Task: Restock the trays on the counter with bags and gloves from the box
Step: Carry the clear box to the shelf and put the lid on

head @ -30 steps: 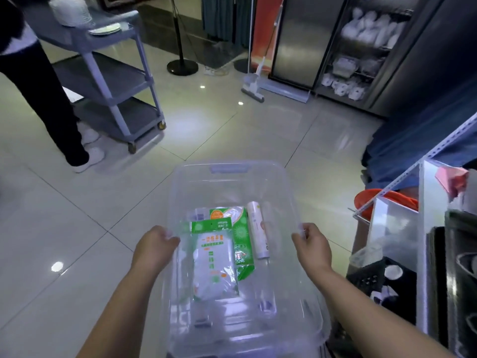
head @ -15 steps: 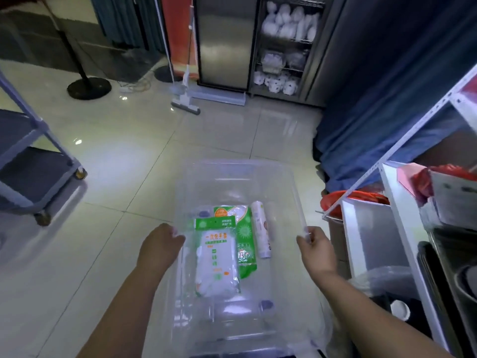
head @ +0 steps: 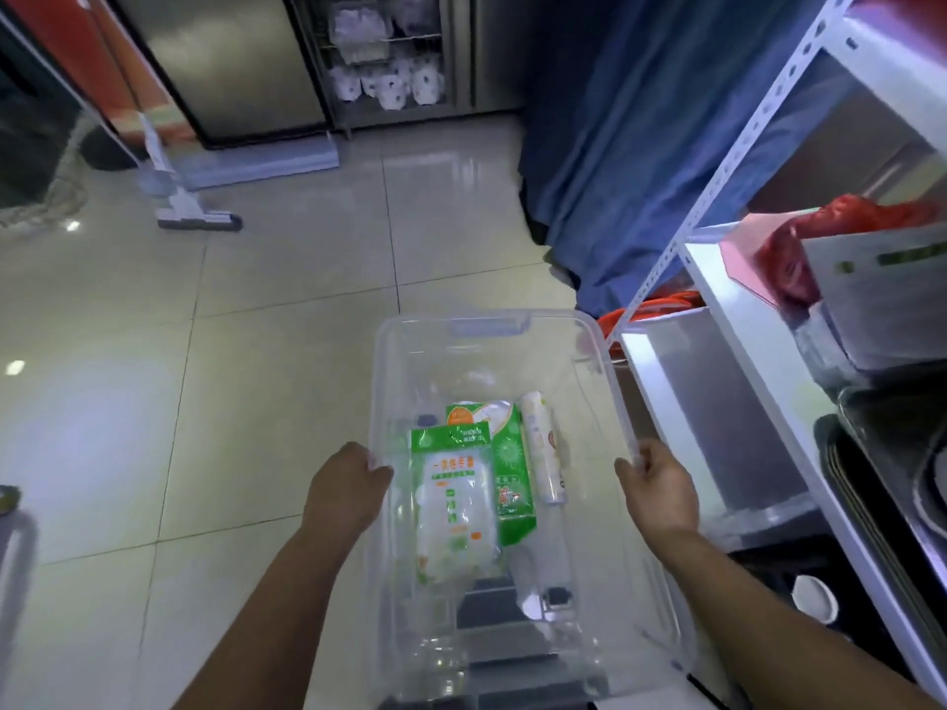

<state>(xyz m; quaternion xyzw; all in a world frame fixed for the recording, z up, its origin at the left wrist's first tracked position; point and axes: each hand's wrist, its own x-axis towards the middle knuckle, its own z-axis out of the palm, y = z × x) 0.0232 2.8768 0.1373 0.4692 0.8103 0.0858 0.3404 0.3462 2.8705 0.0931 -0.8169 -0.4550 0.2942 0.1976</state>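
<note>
I carry a clear plastic box (head: pixel 481 327) in front of me above the tiled floor. My left hand (head: pixel 346 486) grips its left rim and my right hand (head: pixel 658 484) grips its right rim. Inside lie a green-topped pack of disposable gloves (head: pixel 453 509), a second green pack (head: pixel 507 453) partly under it, and a white roll of bags (head: pixel 543 445) along the right. No counter trays can be made out.
A white metal shelf rack (head: pixel 717 279) stands close on the right, holding a red bag (head: pixel 840 228) and a carton. A blue curtain (head: pixel 615 146) hangs ahead. A mop (head: pixel 174 197) and a steel cabinet (head: pixel 389 58) stand at the back.
The view has swung to the right: the grey cart and the standing person have left the frame, and the white rack has come closer. Both hands keep their hold on the box.
</note>
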